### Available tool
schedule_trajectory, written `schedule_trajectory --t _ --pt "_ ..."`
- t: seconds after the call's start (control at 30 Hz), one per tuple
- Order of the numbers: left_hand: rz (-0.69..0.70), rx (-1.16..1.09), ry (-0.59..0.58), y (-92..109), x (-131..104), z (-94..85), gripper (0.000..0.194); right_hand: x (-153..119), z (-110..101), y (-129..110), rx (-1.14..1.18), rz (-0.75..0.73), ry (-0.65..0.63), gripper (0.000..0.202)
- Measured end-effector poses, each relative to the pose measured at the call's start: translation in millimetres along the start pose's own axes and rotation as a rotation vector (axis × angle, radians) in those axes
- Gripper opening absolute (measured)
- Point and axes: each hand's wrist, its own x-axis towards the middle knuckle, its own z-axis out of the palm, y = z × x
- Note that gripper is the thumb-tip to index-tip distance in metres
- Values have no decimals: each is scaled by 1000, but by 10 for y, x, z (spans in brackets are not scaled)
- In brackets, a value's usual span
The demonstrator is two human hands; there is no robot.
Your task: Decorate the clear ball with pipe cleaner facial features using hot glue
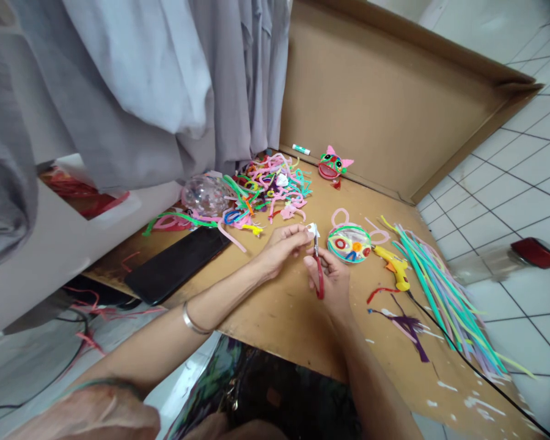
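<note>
My left hand (280, 245) pinches a small white piece (312, 230) between thumb and fingertips, over the middle of the brown table. Red-handled scissors (319, 278) are in my right hand (332, 275), their blades pointing up against the white piece. Just right of my hands lies a round face (349, 244) made of coloured pipe cleaners, with red eyes and an orange nose. Pink loops stick out beside it. A yellow glue gun (396, 269) rests by its right edge, its black cable running toward the lower right.
A tangle of pipe cleaners (279, 183), a clear balloon-like ball (206, 195) and a black phone-like slab (178, 266) are at left. Straight pipe cleaners (444, 293) lie at right. A pink-eared face (332, 165) and glue stick (301, 149) are near the back board (371, 98).
</note>
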Motion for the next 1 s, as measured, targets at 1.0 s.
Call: schedule_trajectory --t 1.0 --pt "120 79 88 15 21 -28 11 6 -32 7 -24 22 -26 38"
